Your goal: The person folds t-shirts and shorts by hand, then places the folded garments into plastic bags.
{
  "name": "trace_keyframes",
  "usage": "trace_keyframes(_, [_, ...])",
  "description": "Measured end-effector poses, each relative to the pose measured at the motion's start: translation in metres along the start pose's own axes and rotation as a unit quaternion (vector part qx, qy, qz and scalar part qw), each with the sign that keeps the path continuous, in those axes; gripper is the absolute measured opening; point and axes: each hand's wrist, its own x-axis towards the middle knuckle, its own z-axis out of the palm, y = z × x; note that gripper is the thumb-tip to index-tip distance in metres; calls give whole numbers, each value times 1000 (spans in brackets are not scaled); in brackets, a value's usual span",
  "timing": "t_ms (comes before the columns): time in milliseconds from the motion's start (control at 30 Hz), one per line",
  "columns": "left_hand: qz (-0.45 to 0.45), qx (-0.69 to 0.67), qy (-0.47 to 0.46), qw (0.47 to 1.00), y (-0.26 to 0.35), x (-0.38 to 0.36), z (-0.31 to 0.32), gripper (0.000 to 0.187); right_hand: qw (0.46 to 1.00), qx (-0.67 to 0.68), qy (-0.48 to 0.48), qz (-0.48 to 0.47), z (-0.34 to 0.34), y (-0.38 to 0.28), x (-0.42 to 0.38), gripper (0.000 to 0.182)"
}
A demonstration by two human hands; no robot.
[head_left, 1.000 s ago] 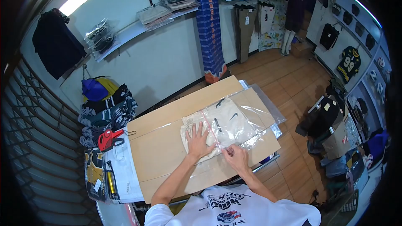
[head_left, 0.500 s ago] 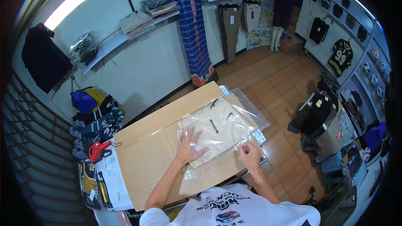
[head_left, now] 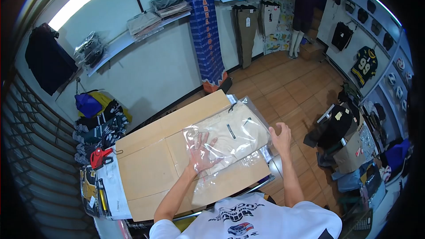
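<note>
Folded cream shorts with a drawstring (head_left: 241,128) lie in a clear plastic bag (head_left: 208,185) on a sheet of cardboard (head_left: 146,163). My left hand (head_left: 201,152) rests flat at the bag's left end, fingers spread, with shiny plastic showing over them. At the right end of the bag is my right hand (head_left: 281,138), thumb and fingers apart and slightly bent, close to the bag's edge. Nothing shows between those fingers.
A red tape dispenser (head_left: 101,157) and a yellow-and-black tool (head_left: 103,198) lie left of the cardboard. Striped clothes (head_left: 99,126) are piled behind them. A blue column (head_left: 202,31) stands beyond the table. Boxes and goods (head_left: 343,132) crowd the right.
My right hand has moved up and right from the bag's near edge to its right end, and its fingers have opened. The loose plastic there sticks out less. My left hand stays flat.
</note>
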Motion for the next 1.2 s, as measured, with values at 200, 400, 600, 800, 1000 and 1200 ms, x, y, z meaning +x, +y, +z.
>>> trace_keyframes(200, [-31,-80,-16,996,16,23,0,90,868,285,-287,289,24,22,55,55])
trace_keyframes(400, [-98,-205,34,973,15,3,-6,81,751,368,-424,347,56,17,73,43])
trace_keyframes(600, [-227,-206,141,941,8,-51,-6,68,746,365,-445,335,75,22,76,29])
trace_keyframes(800, [-268,-175,162,933,18,-70,-22,60,766,391,-402,314,63,39,90,25])
trace_keyframes(1000, [-275,-159,166,933,23,-66,-22,56,794,422,-357,254,-2,62,135,36])
trace_keyframes(1200, [-282,-156,169,932,24,-66,-23,56,828,446,-291,176,-84,38,176,25])
